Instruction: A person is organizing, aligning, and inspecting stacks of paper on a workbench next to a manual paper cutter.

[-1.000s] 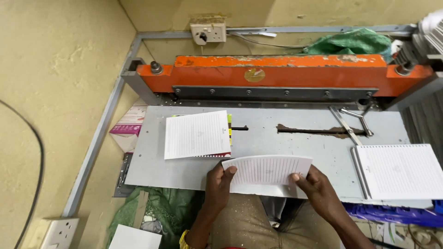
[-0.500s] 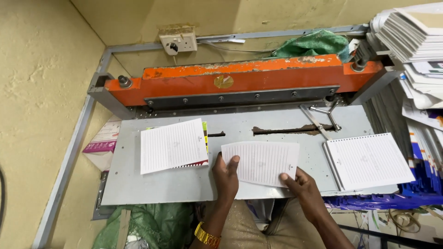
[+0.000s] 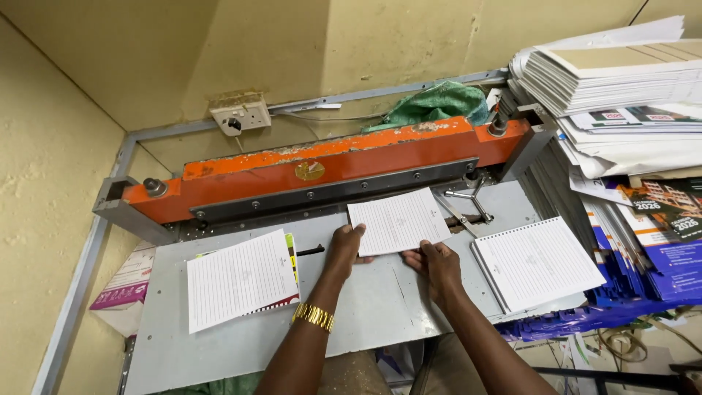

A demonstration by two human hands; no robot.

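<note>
The lined sheaf point(image 3: 398, 221) has slid forward since half a second ago, from mid-table up to the machine's mouth. The left hand point(image 3: 344, 249) pinches its near-left corner, fingers closed narrow on the paper; the right hand point(image 3: 439, 265) presses the near-right edge, fingers bent flat against it. Both hands sit just behind the sheaf, about equally near. Its long axis runs nearly parallel to the dark bar point(image 3: 336, 192) under the orange beam point(image 3: 322, 164), the far edge touching or just short of it.
</note>
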